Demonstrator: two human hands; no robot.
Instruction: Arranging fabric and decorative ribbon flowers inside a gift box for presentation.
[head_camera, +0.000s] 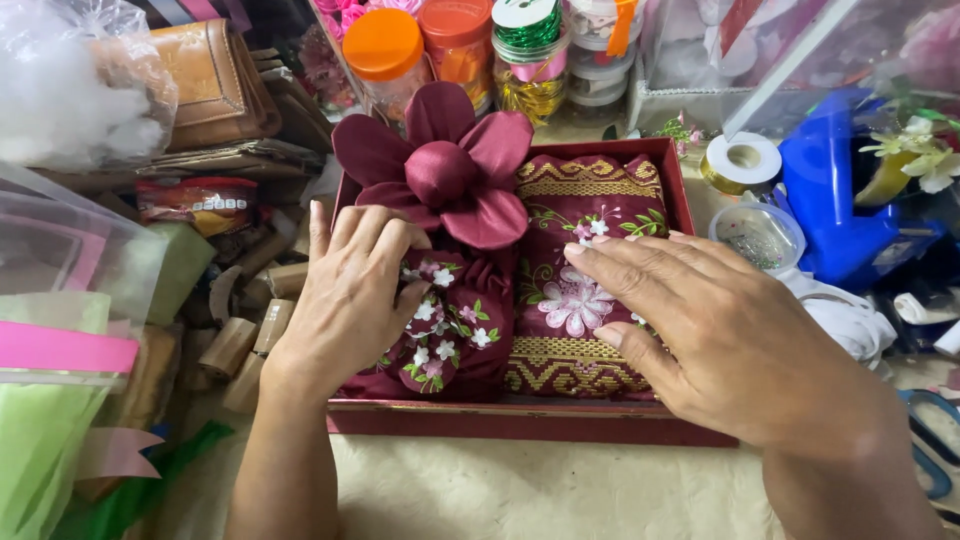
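Surface: pale cream cloth (520, 490) covers the near part, bare in front of the box.
Left hand (350, 295): lies flat, palm down, grip released, fingers spread over the gathered left bundle of maroon embroidered fabric (455, 335) and touching it.
Right hand (720, 335): also flat with a loose grip, nothing clasped, fingertips (580, 250) resting on the folded right panel of the same fabric (near a pale pink stitched flower (575, 305)).
Red box (520, 420): shallow, rectangular, sits on the surface between both forearms; the fabric fills it in 2 side-by-side folds with gold woven bands.
Satin flower (445, 165): maroon, 5 petals around a round centre, on the fabric at the box's far left, just beyond the left hand.
Left side: plastic bags with pink and green sheets (50, 350), short wooden pieces (245, 335).
Right side: ribbon roll (740, 160), small clear round container (760, 235), blue object (830, 190).
Far edge: orange-lidded jar (385, 55), spools of green and gold ribbon (530, 50), brown leather purse (210, 80).
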